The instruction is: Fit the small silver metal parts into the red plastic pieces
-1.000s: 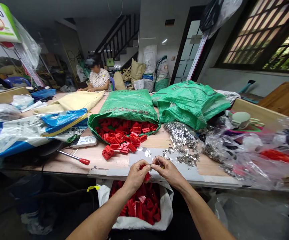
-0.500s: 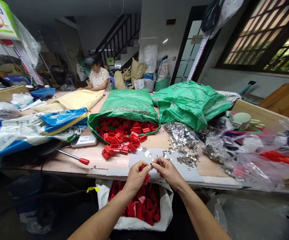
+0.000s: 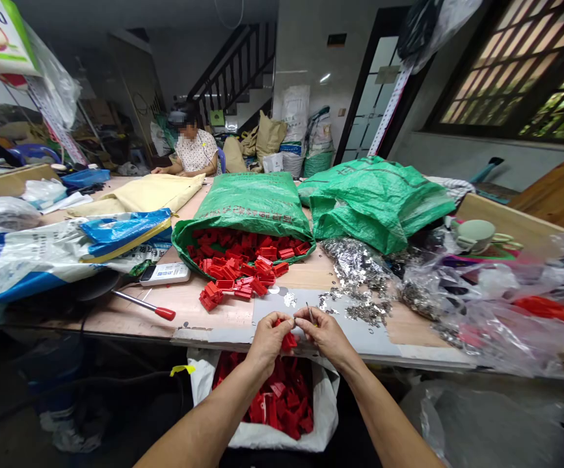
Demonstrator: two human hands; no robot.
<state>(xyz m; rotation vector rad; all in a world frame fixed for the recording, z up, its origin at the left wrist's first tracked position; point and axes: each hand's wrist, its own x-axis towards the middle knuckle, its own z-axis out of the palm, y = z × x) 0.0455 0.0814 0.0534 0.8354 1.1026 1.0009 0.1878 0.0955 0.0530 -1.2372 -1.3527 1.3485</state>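
My left hand (image 3: 268, 339) grips a small red plastic piece (image 3: 289, 340) at the table's front edge. My right hand (image 3: 326, 333) touches it from the right and pinches a thin metal piece (image 3: 309, 312) between the fingertips. Just beyond the hands lies a heap of loose red plastic pieces (image 3: 235, 284), spilling from an open green sack (image 3: 248, 207). A pile of small shiny metal parts (image 3: 357, 276) lies to the right of it. Below the hands a white bag (image 3: 276, 398) holds more red pieces.
A second green sack (image 3: 376, 200), clear plastic bags (image 3: 496, 299) at right, blue-white sacks (image 3: 42, 257) at left, a white remote-like device (image 3: 164, 274) and a red-handled tool (image 3: 145, 305) lie on the wooden table (image 3: 203, 313). Another person (image 3: 192, 151) sits at the far end.
Both hands have stayed together at the table edge, shifting only slightly; the red piece now shows more between them. The view has drifted a little.
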